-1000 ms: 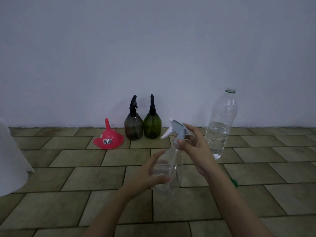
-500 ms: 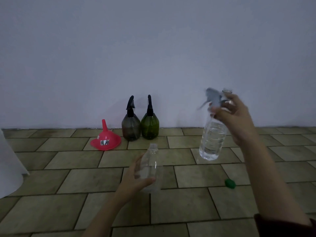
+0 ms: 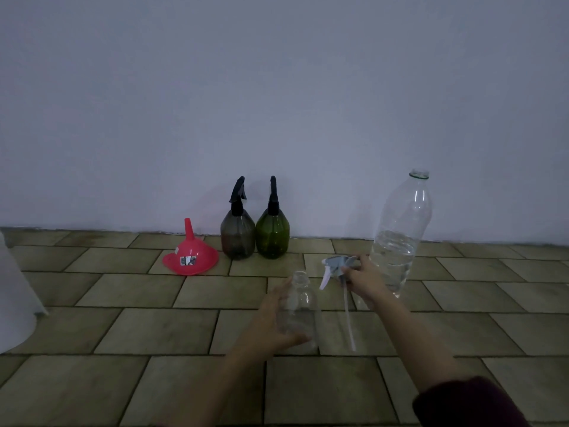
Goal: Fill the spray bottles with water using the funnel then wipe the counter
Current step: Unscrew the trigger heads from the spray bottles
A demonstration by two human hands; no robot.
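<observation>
The left hand (image 3: 274,322) curls around the clear spray bottle (image 3: 300,309), which stands upright and uncapped on the tiled bench (image 3: 154,328). The right hand (image 3: 365,280) pinches the grey spray head (image 3: 337,265) just beside it, the long dip tube (image 3: 348,315) trailing down toward the tiles. Close behind that hand stands the big water bottle (image 3: 400,238), open at the top and roughly half full. The red funnel (image 3: 191,257) sits mouth-down farther left, next to a dark spray bottle (image 3: 237,235) and a green spray bottle (image 3: 272,235) against the wall, both with their heads on.

The main risk is probably the tall water bottle: uncapped and right at the back of the right hand, it could be knocked over by a careless withdrawal and flood the bench. The empty clear bottle looks light, so it may tip once released or when the funnel is pushed in. The dip tube could also pick up dirt if laid on the tiles.
</observation>
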